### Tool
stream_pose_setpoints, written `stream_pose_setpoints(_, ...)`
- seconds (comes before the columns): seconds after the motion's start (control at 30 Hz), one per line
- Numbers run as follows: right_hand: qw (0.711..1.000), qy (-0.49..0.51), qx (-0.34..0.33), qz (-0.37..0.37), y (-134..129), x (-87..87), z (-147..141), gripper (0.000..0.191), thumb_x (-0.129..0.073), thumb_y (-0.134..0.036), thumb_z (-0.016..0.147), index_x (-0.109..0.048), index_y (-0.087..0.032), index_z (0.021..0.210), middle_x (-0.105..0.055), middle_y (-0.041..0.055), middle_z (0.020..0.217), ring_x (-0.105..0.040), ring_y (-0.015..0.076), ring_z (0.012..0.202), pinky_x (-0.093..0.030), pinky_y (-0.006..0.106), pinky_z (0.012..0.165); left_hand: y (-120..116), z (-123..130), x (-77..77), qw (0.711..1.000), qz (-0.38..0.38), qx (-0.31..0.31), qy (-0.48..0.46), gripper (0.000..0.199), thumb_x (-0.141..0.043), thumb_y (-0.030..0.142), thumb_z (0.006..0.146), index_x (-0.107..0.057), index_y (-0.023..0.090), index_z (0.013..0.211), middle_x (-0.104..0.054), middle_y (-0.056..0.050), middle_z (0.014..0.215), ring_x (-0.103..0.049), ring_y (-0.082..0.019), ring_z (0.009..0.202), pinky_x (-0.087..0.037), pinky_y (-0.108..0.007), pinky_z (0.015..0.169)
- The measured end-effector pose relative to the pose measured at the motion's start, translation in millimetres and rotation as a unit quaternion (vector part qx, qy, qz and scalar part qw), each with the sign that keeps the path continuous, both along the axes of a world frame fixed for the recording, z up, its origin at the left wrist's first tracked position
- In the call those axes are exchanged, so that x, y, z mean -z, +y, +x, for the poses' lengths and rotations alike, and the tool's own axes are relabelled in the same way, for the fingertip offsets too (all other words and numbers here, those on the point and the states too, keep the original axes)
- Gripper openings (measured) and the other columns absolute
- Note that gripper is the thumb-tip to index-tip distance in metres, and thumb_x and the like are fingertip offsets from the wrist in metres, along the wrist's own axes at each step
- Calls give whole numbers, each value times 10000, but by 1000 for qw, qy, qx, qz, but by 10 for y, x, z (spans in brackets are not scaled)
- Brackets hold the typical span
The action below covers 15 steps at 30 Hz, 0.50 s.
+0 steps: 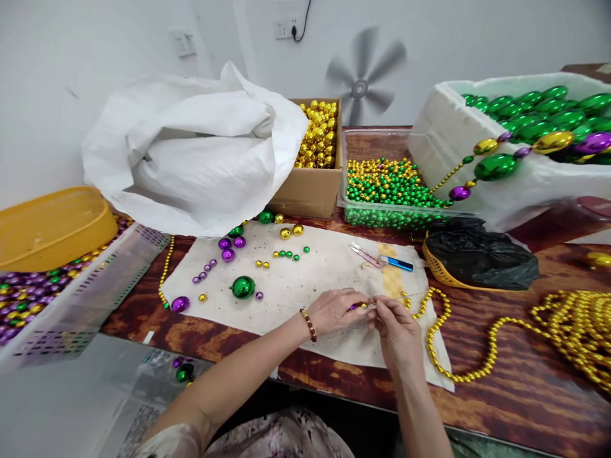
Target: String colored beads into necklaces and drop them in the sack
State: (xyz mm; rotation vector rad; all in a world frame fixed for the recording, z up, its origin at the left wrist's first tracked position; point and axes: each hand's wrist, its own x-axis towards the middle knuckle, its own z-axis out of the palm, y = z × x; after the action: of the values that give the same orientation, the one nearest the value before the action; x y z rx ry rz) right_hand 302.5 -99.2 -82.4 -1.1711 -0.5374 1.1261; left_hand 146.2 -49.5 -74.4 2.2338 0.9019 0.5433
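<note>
My left hand, with a beaded bracelet at its wrist, is closed on small purple and gold beads. Its fingertips meet those of my right hand, which pinches a thin pale string. That string runs off toward the gold bead strand curving over the cloth. What lies between the fingertips is partly hidden. Left of my hands, loose beads lie on the white cloth, among them a large green ball bead and purple ball beads.
Thread snips and a blue-handled tool lie beyond my hands. Around the cloth stand a bead basket, a white sack, a cardboard box, a clear bin, a foam box and a black bag.
</note>
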Motion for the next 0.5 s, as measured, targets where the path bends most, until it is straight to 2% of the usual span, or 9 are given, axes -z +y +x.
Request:
stream_pose_setpoints(0.07,1000,5,-8,-5,-12,38,-94,423,-879,-439,624,-640,-158,831,-703,15,764,-610,97,493,-471,177,415,15,4,-8,1000,8,5,8,253,-486,304,982,-692,199,1085,-726,-78,1062,-675,-196,967,-512,-288,855)
stream_pose_setpoints(0.13,1000,8,11,-5,-8,18,-97,451,-853,-488,658,-585,-191,866,-704,-9,737,-606,100,448,-464,174,393,36,1,-26,1000,18,12,17,256,-479,293,985,-691,190,1086,-731,-79,1050,-676,-194,958,-511,-287,850)
stream_pose_setpoints(0.23,998,18,47,24,18,-114,52,492,-852,-514,654,-557,-228,924,-703,-35,694,-633,121,453,-496,182,399,81,-24,-81,999,30,29,34,267,-475,312,991,-678,187,1112,-732,-72,1052,-674,-195,990,-506,-292,881)
stream_pose_setpoints(0.3,997,33,53,41,29,-223,168,523,-903,-453,600,-604,-224,963,-713,-27,719,-667,120,531,-544,184,456,112,-54,-131,998,34,39,44,280,-469,333,996,-669,189,1129,-729,-67,1068,-671,-194,1023,-499,-288,907)
stream_pose_setpoints(0.4,999,50,1,21,12,-333,221,513,-954,-373,528,-673,-182,912,-708,-4,787,-674,103,621,-567,169,514,147,-117,-206,997,44,39,50,295,-454,350,1004,-663,191,1137,-725,-63,1088,-671,-189,1040,-492,-277,919)
stream_pose_setpoints(0.5,997,48,-55,-11,-31,-387,121,489,-932,-484,549,-654,-195,829,-704,11,809,-679,145,618,-569,231,473,165,-199,-278,996,56,36,55,301,-448,360,1007,-663,193,1137,-723,-62,1099,-669,-189,1051,-490,-278,918)
